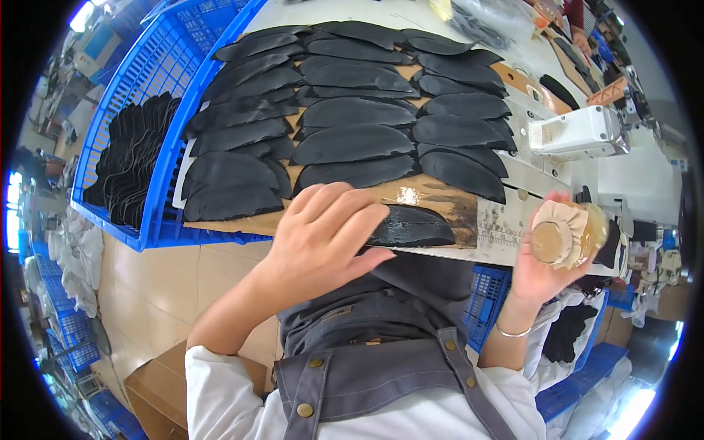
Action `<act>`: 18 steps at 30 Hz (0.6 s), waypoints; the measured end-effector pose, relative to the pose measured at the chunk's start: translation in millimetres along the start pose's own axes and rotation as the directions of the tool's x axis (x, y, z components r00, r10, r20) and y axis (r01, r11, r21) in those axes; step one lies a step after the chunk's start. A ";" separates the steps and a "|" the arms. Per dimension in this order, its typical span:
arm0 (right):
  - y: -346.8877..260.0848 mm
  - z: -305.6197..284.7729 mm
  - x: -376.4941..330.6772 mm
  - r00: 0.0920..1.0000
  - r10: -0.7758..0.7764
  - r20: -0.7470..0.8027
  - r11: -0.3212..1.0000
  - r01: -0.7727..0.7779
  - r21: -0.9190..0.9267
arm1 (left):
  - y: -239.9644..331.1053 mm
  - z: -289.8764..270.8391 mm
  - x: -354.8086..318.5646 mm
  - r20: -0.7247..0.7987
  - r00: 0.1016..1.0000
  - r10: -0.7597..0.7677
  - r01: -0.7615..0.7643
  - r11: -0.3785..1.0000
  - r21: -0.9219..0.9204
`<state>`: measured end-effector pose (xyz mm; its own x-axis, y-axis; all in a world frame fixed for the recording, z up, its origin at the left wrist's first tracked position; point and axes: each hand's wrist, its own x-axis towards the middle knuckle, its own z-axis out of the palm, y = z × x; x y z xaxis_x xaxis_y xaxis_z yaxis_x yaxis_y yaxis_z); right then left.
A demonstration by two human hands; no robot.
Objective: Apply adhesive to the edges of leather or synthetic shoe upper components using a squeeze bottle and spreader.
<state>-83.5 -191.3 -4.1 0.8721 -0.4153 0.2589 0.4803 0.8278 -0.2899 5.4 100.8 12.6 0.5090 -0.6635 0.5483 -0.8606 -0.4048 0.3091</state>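
Observation:
My left hand [323, 233] is at the front edge of a wooden board [455, 194]. Its fingers curl over the left end of a black curved piece [414, 226], with the thumb lower at the edge; that end is hidden under the hand. The piece has a wet-looking sheen. On the right, my right hand [529, 273] is wrapped round a bottle [592, 229] with yellowish contents, its round end covered in gathered beige cloth. Behind the left hand, overlapping rows of similar black pieces [356, 114] cover the board in three columns.
A blue crate [150, 198] at the left holds a stack of black pieces [132, 158]. A white machine head [576, 133] stands on the table at the right. A cardboard box [158, 381] and another blue crate [488, 301] are below the table.

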 end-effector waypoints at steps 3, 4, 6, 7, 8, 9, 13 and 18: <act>8.6 -15.1 -5.9 0.988 0.130 0.081 0.985 -0.138 0.106 | 12.8 10.8 22.4 0.152 0.988 0.003 0.004 0.999 -0.044; 10.4 -14.6 -9.8 0.990 0.136 0.026 0.982 -0.138 0.131 | 15.3 15.8 27.4 0.210 0.978 0.005 0.002 0.999 -0.032; 16.8 -12.9 -14.4 0.996 0.060 -0.068 0.995 -0.054 0.085 | 16.8 22.1 37.2 0.235 0.972 0.024 -0.022 1.000 -0.011; 19.3 -12.0 -15.5 0.987 -0.016 -0.157 0.999 0.020 0.025 | 17.0 24.3 40.5 0.253 0.967 0.039 -0.041 0.999 0.005; 20.3 -7.9 -13.1 0.991 0.108 0.078 0.994 -0.107 -0.021 | 17.1 25.4 42.7 0.285 0.958 0.030 -0.030 1.000 -0.001; 20.9 -8.7 -13.8 0.992 0.103 0.076 0.995 -0.102 -0.015 | 17.2 26.3 43.8 0.291 0.956 0.033 -0.034 0.999 0.001; 26.2 -8.3 -11.6 0.979 0.138 0.152 0.990 -0.134 -0.039 | 17.6 28.6 46.7 0.320 0.947 0.038 -0.036 0.999 -0.010; 27.2 -11.4 -12.8 0.968 0.202 0.150 0.978 -0.209 0.029 | 20.7 35.5 48.2 0.292 0.955 0.041 -0.030 0.999 -0.042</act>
<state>-80.6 -167.7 -25.9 0.9270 -0.1782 0.3301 0.2849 0.9070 -0.3103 12.7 38.2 17.9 0.4558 -0.8346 0.3095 -0.8755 -0.3575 0.3252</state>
